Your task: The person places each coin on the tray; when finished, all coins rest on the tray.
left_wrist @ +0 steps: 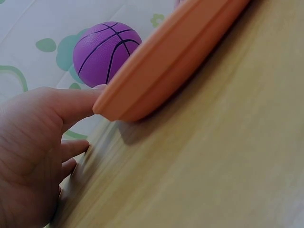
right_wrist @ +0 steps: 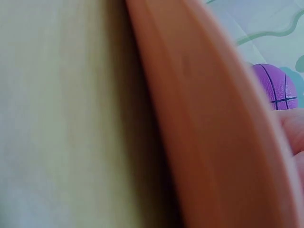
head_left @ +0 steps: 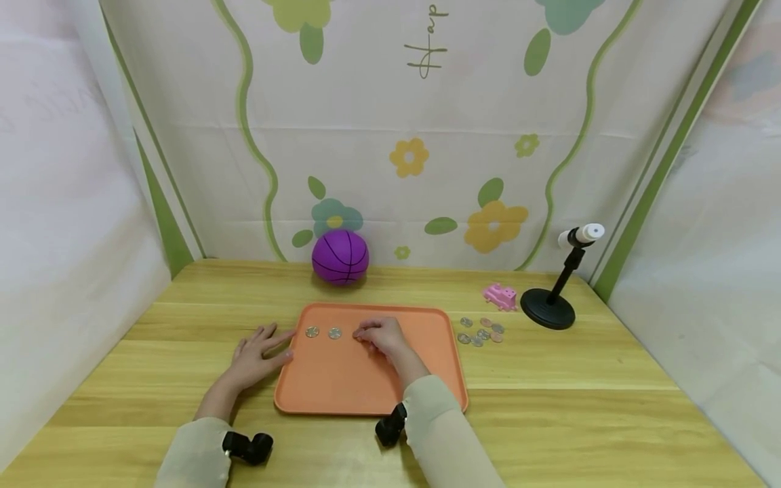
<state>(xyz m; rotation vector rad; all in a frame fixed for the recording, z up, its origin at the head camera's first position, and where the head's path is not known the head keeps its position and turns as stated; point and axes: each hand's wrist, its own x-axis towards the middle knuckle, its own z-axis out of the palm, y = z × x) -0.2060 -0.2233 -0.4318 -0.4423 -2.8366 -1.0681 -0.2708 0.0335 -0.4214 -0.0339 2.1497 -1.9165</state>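
Note:
An orange tray point(head_left: 342, 393) lies on the wooden table. Two silver coins point(head_left: 312, 332) sit in a row near its far edge, at the left. To the right of them, my right hand point(head_left: 386, 339) pinches a coin point(head_left: 357, 333) at the tray's surface; the fingertips partly cover it. My left hand point(head_left: 256, 359) rests at the tray's left side with spread fingers, and the fingertips touch its rim. In the left wrist view a finger point(left_wrist: 78, 104) meets the tray's edge. The tray's side hides most of my right hand in the right wrist view.
Several loose coins point(head_left: 478, 341), silver and copper, lie on the table right of the tray. Behind them are a pink animal-shaped toy point(head_left: 500, 296) and a black stand point(head_left: 549, 308) with a white cylinder on top. A purple basketball point(head_left: 340, 257) sits behind the tray.

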